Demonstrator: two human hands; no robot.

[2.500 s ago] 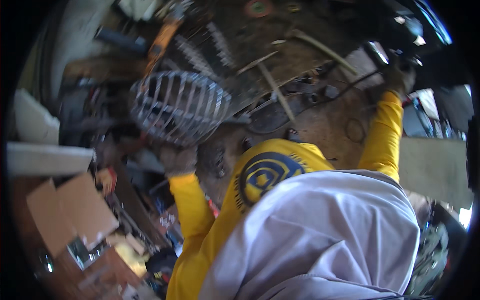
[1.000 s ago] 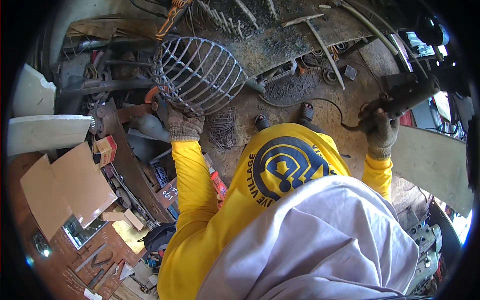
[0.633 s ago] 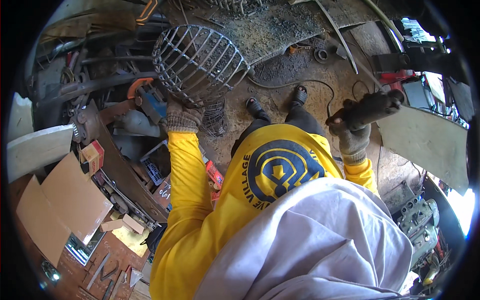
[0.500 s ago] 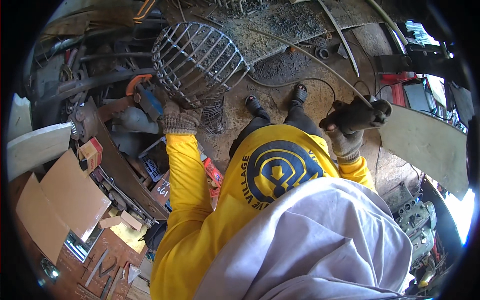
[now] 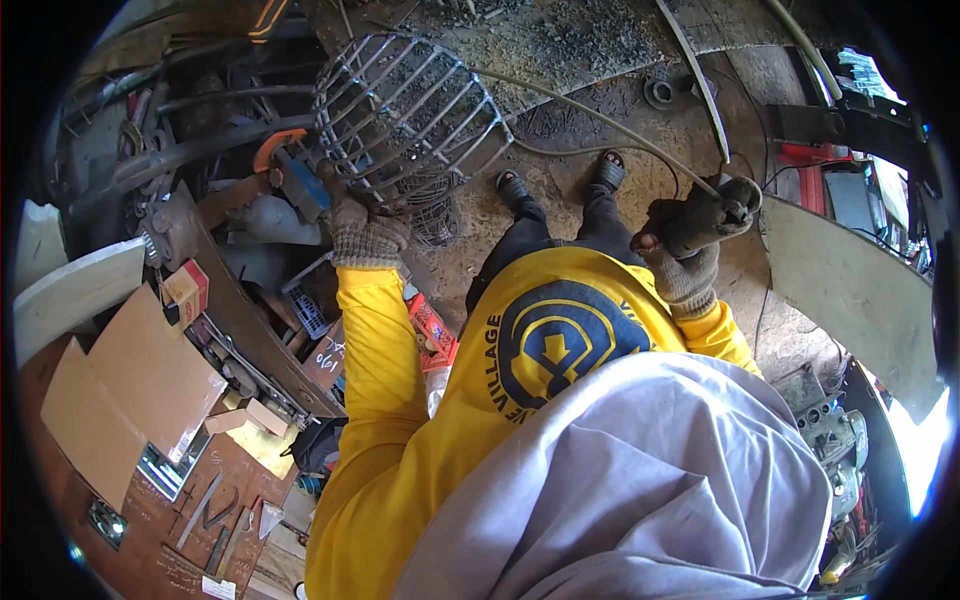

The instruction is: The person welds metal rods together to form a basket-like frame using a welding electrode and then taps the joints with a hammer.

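My left hand (image 5: 368, 238), in a brown knit glove, is closed at the lower left edge of a basket of welded metal bars (image 5: 415, 115), held out ahead of me; its fingertips are partly hidden by glove and bars. In my right hand (image 5: 682, 272), also gloved, is a dark, thick cylindrical tool that looks like a hand grinder (image 5: 708, 216). Its round end points right, away from the basket. A long cord (image 5: 600, 112) runs from near the tool toward the far bench, passing behind the basket's right side. Tool and basket are well apart.
Ahead stands a bench (image 5: 600, 45) strewn with dark grit. A coil of wire (image 5: 432, 210) lies below the basket. An orange-and-blue clamp-like tool (image 5: 290, 175) is beside my left hand. Cardboard (image 5: 140, 380) lies at left; a pale curved sheet (image 5: 860, 300) stands at right.
The tool in my right hand has turned and shifted a little left. The basket stays in my left hand, slightly farther up in view. The whole view has shifted slightly.
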